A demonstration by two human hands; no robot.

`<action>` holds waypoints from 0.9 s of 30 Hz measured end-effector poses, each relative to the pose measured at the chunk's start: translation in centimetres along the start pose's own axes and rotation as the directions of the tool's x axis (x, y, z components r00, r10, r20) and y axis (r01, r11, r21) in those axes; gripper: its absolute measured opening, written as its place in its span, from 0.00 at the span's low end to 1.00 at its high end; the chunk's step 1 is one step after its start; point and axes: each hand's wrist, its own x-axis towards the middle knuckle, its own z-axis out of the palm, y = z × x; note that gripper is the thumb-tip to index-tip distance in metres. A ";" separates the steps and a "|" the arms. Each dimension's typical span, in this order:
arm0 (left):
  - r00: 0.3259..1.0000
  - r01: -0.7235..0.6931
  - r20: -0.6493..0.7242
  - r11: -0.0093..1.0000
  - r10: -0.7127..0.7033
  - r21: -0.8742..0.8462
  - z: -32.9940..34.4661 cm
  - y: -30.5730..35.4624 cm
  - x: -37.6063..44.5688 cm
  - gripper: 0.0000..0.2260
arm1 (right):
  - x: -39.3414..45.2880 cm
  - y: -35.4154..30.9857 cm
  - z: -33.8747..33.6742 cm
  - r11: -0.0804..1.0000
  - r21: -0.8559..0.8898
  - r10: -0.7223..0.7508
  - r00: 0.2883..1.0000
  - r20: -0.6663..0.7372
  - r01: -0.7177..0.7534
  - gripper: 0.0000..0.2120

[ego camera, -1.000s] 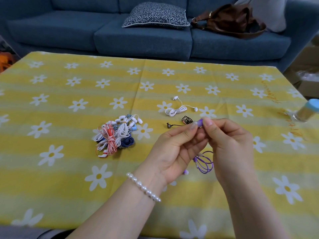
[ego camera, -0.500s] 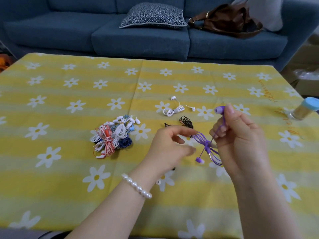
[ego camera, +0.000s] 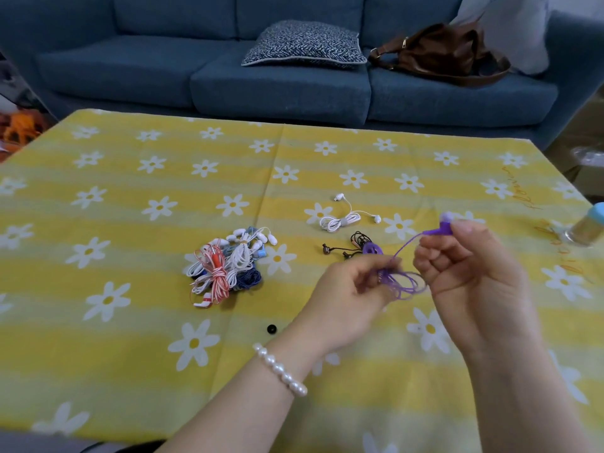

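Nearest, the left hand (ego camera: 346, 299) pinches the loose loops of the purple earphones (ego camera: 405, 284) in curled fingers, just above the table (ego camera: 137, 354). The right hand (ego camera: 470, 273) is closed too, gripping one purple earbud (ego camera: 446, 223) so the cord runs taut between the hands. The step looks like gathering this cord into a bundle. The next move calls for the left hand to keep its pinch while the right feeds cord around the loops.

One small black round piece (ego camera: 271, 329) lies by the left wrist. Beyond are one heap of tangled earphones (ego camera: 228, 263), too knotted to count, one dark set (ego camera: 356, 245), one tied white set (ego camera: 341, 220) and one blue-capped bottle (ego camera: 588, 227). One cushion (ego camera: 304, 44) and one brown bag (ego camera: 438, 53) sit on the sofa (ego camera: 277, 89).
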 end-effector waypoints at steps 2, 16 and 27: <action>0.998 0.004 -0.061 0.997 -0.009 -0.082 -1.5 0.9 0.4 0.19 | 0.1 0.2 -0.1 0.999 -0.045 0.017 1.000 -0.014 -0.018 0.05; 0.940 0.141 -0.341 0.941 -0.028 0.309 -11.0 0.7 2.0 0.16 | 2.7 5.5 -0.8 0.476 -0.872 0.225 0.974 -0.002 -0.112 0.06; 0.942 0.294 -0.336 0.481 0.001 0.826 -11.6 -1.7 2.3 0.14 | 5.2 8.3 -3.0 -0.004 -0.995 0.123 0.988 0.094 0.095 0.20</action>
